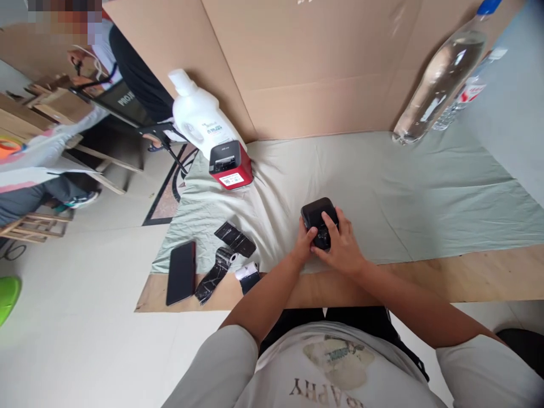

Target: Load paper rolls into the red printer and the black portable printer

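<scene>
Two hands on a black device [318,221] near the table's [467,277] front edge, on the cloth [403,187]: left hand [304,245] curled vs its left side w/ thumb on top, right hand [342,243] wrapped over the right side, fingers closed on it. Phone [181,272], black strips [225,255] & a small roll [247,276] lie at front-left corner. Red printer [230,165] & white jug [198,113] sit back-left by the cardboard [318,62]; 2 bottles [442,73] at back-right.
</scene>
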The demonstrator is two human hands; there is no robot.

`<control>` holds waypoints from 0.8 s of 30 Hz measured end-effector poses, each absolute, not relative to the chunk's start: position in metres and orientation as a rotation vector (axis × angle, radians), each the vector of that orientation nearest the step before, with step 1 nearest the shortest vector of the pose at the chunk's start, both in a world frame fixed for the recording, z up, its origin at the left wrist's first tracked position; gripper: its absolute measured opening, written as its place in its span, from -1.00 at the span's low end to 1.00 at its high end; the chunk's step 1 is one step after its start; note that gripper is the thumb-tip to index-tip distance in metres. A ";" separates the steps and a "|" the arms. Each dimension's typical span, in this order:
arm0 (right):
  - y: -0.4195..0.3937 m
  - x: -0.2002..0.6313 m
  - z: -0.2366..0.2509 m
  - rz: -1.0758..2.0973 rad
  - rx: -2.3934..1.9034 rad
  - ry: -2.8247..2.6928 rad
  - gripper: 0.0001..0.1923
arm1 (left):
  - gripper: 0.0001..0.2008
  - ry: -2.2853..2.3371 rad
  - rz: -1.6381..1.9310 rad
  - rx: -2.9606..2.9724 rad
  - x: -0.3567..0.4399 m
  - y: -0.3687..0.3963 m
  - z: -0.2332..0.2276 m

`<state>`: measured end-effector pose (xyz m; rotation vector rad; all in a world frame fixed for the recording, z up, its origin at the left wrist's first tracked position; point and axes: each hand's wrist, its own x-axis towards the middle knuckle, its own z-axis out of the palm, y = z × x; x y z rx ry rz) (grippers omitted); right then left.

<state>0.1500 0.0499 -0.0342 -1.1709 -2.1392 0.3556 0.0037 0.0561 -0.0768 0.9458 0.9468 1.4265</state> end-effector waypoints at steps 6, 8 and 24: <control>0.068 0.164 -0.041 0.857 -1.062 -1.878 -0.19 | -0.15 0.866 1.412 0.779 -0.001 0.060 -0.066; 0.086 0.169 -0.044 1.001 -1.070 -1.683 -0.19 | -0.12 0.841 1.369 0.816 -0.002 0.061 -0.067; 0.107 0.174 -0.057 1.617 -0.920 -1.504 0.03 | -0.49 0.909 1.310 0.648 -0.001 0.066 -0.073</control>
